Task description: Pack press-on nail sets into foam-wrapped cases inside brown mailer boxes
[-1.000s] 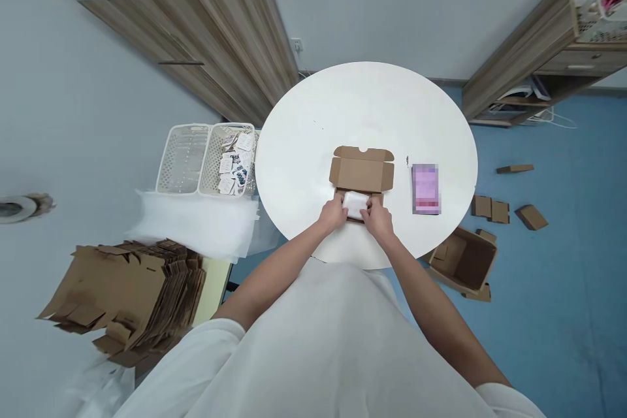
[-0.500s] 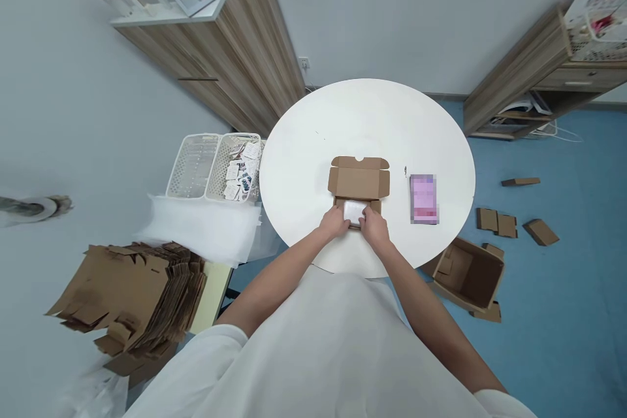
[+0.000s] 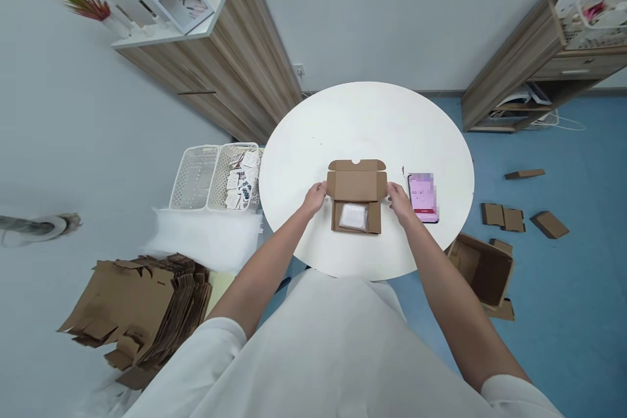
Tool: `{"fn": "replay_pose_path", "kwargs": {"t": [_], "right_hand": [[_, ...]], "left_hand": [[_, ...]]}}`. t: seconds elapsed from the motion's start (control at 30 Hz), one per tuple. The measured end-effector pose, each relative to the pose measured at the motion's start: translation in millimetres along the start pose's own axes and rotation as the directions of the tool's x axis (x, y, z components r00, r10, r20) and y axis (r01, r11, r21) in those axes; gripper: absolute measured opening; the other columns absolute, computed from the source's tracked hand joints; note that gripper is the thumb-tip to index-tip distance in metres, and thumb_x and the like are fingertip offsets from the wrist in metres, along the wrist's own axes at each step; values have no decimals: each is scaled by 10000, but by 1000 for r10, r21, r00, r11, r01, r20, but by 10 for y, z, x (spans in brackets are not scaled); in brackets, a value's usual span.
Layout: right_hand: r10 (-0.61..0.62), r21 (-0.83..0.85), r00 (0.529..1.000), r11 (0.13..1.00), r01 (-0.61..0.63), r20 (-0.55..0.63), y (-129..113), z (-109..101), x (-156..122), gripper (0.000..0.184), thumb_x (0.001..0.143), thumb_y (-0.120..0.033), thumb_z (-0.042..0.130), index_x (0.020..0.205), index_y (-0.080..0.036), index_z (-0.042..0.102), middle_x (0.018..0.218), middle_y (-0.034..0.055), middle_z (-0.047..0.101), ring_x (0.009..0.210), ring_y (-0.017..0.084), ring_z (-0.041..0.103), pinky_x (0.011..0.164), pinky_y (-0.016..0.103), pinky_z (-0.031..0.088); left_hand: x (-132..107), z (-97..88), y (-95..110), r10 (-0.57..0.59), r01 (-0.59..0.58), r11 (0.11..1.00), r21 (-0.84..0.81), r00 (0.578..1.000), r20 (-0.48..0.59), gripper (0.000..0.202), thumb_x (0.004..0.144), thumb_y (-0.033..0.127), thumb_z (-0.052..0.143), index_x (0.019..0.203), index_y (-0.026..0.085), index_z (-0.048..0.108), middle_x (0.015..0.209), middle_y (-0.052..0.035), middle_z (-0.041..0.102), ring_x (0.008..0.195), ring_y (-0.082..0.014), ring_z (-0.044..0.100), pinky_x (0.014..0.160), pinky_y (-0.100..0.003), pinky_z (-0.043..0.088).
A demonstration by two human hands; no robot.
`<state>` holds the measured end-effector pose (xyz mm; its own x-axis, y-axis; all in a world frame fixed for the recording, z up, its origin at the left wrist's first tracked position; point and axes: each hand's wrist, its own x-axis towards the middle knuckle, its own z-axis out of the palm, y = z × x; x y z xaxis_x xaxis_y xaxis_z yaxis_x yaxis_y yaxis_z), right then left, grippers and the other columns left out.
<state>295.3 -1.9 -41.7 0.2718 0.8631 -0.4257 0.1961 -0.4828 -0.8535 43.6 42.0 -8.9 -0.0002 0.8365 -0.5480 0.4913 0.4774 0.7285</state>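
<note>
A small brown cardboard box (image 3: 356, 186) lies on the white round table with its lid folded back, side flaps spread. Inside its tray rests a white wrapped packet (image 3: 353, 216), to the left of some bare cardboard. My left hand (image 3: 315, 199) is at the lid's left side flap, its fingers closed at the edge. On the opposite side, my right hand (image 3: 400, 200) has thumb and fingers closed at the right flap. A phone (image 3: 424, 198) with a pink, partly blurred screen lies just right of my right hand.
The round table (image 3: 367, 124) stands before me. At left are a white basket of small packets (image 3: 240, 179), white wrapping sheets (image 3: 206, 235) and stacked flat cardboard (image 3: 132, 300). An open carton (image 3: 482, 271) and several small boxes (image 3: 549, 225) lie on the blue floor at right.
Both hands have let go of the white packet, leaving it in the box. They have moved apart and away from me to the lid's side flaps.
</note>
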Motion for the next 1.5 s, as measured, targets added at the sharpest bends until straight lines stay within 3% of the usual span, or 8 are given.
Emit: {"fn": "replay_pose_path", "kwargs": {"t": [0.17,0.4,0.6,0.87,1.03,1.17,1.27,1.5], "right_hand": [[39,240,964,965,-104,261,-104,17,87,600,746,-671,218,1049,-267,541,983,22,595,767,145,534,584,244,412],[-139,317,956,947,52,258,-164,-22,-73,580,772,-635,225,1241,-330,379,1207,10,481,934,169,518,757,310,454],[-174,406,926,914,25,335,-65,-96,-234,618,769,-660,124,1171,-328,456,1293,-4,410,1067,200,476,900,370,404],[-101,303,890,952,-43,445,-40,-219,-361,589,760,-672,187,1135,-329,485,1302,-20,418,1193,201,387,992,391,319],[-76,224,905,974,-22,418,-123,-205,-504,534,773,-649,238,1087,-316,514,1300,-2,424,1152,194,438,892,351,419],[-38,114,927,993,-5,372,-117,-170,-561,425,736,-565,443,1028,-272,539,1336,28,376,1088,208,486,792,324,463],[-33,71,936,997,8,350,-37,-160,-588,413,682,-448,566,1042,-254,514,1215,62,499,1004,204,533,755,338,470],[-33,-249,993,966,60,113,316,-46,-656,466,644,-358,562,1078,-212,474,1081,76,549,753,154,575,715,352,461]], "left_hand": [[67,32,106,10,28,980,-199,982,186,595,798,623,223,1078,183,510,1139,-98,544,966,-196,539,816,-331,400],[-25,45,139,109,-28,925,-380,975,193,676,777,667,139,1215,243,431,1198,-70,485,1084,-208,477,877,-319,387],[-118,-21,-47,116,46,875,-482,947,301,791,726,707,-3,1226,275,431,1261,-37,431,1187,-230,386,941,-339,344],[-273,-131,-88,102,-17,970,-244,935,340,571,774,642,272,1169,287,480,1319,-31,401,1171,-245,399,896,-365,362],[-314,-76,-123,117,-46,976,-213,936,333,481,751,586,411,1027,227,573,1175,-71,529,1045,-226,500,810,-335,425],[-327,21,-218,135,-80,979,-189,945,298,416,693,448,583,1018,191,555,1100,-87,565,954,-206,547,758,-315,458],[-373,99,-306,172,-130,979,-156,939,298,426,683,340,615,1068,187,517,1101,-88,559,860,-182,580,716,-307,475],[-490,296,-549,158,-164,974,154,986,54,550,684,289,592,1191,202,398,1146,-79,502,683,-115,557,684,-284,456]]}}
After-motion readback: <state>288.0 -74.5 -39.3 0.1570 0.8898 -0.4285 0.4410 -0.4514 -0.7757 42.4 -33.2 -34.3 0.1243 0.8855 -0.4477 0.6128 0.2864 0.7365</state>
